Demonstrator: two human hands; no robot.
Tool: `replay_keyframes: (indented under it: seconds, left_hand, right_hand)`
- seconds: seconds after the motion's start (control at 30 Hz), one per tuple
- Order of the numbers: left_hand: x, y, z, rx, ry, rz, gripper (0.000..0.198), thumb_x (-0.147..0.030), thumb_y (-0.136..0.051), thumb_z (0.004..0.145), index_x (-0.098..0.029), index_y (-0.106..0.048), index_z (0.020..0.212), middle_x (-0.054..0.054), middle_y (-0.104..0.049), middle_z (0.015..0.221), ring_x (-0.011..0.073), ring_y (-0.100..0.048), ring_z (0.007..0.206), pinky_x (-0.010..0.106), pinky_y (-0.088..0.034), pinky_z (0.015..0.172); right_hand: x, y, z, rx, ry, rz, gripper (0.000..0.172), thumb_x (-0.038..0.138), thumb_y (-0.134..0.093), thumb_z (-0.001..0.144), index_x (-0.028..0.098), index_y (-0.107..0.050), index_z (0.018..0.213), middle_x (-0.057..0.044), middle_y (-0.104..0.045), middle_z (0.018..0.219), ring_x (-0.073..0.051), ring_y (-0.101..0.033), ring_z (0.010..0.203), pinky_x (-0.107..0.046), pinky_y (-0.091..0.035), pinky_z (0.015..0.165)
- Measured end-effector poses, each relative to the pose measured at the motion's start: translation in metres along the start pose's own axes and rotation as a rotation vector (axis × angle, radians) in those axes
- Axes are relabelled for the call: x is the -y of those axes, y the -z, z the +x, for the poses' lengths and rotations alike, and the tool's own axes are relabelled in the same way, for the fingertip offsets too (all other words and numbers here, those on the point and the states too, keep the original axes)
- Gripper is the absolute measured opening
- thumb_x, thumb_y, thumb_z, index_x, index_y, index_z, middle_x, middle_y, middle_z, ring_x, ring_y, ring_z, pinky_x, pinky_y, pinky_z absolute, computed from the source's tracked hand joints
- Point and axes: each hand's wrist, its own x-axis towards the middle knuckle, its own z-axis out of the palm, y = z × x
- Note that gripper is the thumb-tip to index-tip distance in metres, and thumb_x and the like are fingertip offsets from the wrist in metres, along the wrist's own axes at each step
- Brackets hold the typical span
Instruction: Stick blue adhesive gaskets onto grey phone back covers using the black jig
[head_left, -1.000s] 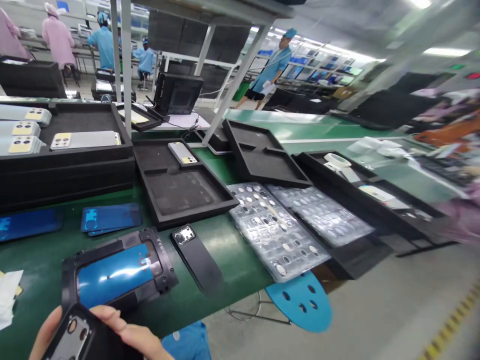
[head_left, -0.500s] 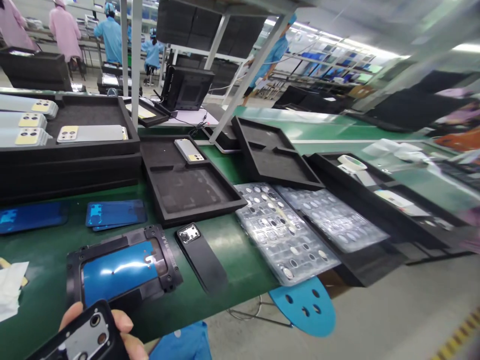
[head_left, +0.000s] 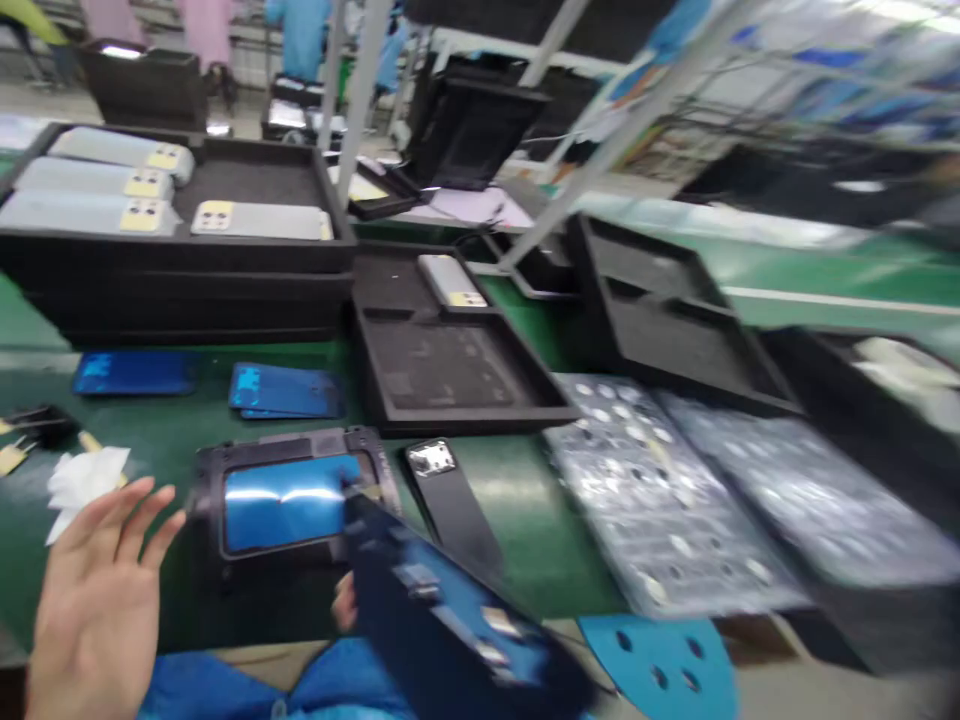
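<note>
The right hand (head_left: 345, 602), mostly hidden, grips a motion-blurred dark rectangular phone-like panel (head_left: 442, 590), tilted over the green bench's (head_left: 544, 560) near edge. The left hand (head_left: 101, 600) has its fingers spread, near a crumpled white tissue (head_left: 86, 482). Beyond, 1 black rectangular frame (head_left: 214, 515) surrounds a glossy blue sheet (head_left: 285, 505); 2 overlapping blue panels (head_left: 289, 392) lie behind it.

Room: bench (head_left: 544, 535) between cover (head_left: 463, 515) and plastic sheet (head_left: 637, 490) | nearside obstacle: held panel (head_left: 461, 620)
</note>
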Motion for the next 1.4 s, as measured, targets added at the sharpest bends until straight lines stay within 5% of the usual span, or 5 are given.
replay_keyframes:
  seconds: [0.07,0.2,0.4,1.17,1.4]
  left_hand:
    - [-0.001,0.0,0.008,-0.095,0.074,0.004,0.017,-0.04,-0.072,0.084,-0.036,-0.079,0.099,-0.004,-0.077,0.117,0.0261,-0.063,0.123,0.043,-0.049,0.109]
    - [0.016,0.002,0.012,-0.09,0.128,0.116,0.023,-0.039,-0.077,0.084,-0.026,-0.077,0.102,0.004,-0.075,0.121,0.0247,-0.06,0.129,0.039,-0.042,0.115]
    - [0.03,-0.007,0.005,0.079,0.24,0.145,0.028,-0.04,-0.071,0.088,-0.024,-0.073,0.111,0.008,-0.064,0.142,0.0271,-0.047,0.147,0.04,-0.037,0.121]
    - [0.032,-0.019,0.001,0.11,0.34,0.169,0.038,-0.035,-0.086,0.069,-0.021,-0.069,0.101,0.013,-0.049,0.155,0.0342,-0.049,0.144,0.045,-0.043,0.119]
    - [0.03,-0.021,0.0,0.08,0.312,0.14,0.066,-0.031,-0.085,0.07,-0.025,-0.054,0.128,0.01,-0.06,0.141,0.0288,-0.053,0.141,0.045,-0.042,0.12]
  right_hand:
    - [0.005,0.028,-0.002,-0.06,0.011,-0.018,0.052,0.048,-0.09,0.076,0.027,-0.065,0.116,-0.013,-0.064,0.144,-0.038,-0.061,0.133,-0.053,-0.055,0.104]
    - [0.004,0.06,0.017,-0.298,0.085,-0.5,0.034,0.037,-0.086,0.079,0.028,-0.067,0.106,-0.012,-0.068,0.141,-0.034,-0.063,0.133,-0.045,-0.055,0.107]
    - [0.003,0.052,0.062,-0.013,0.096,-0.811,0.026,0.035,-0.074,0.085,0.028,-0.067,0.109,-0.011,-0.067,0.141,-0.034,-0.063,0.132,-0.05,-0.055,0.107]
    - [0.005,0.056,0.07,0.088,0.033,-0.788,0.017,0.033,-0.075,0.086,0.028,-0.069,0.101,-0.009,-0.066,0.141,-0.034,-0.06,0.135,-0.052,-0.053,0.111]
    - [0.0,0.053,0.064,0.07,0.077,-0.816,0.015,0.031,-0.074,0.087,0.03,-0.069,0.102,-0.007,-0.066,0.142,-0.033,-0.059,0.136,-0.049,-0.056,0.107]
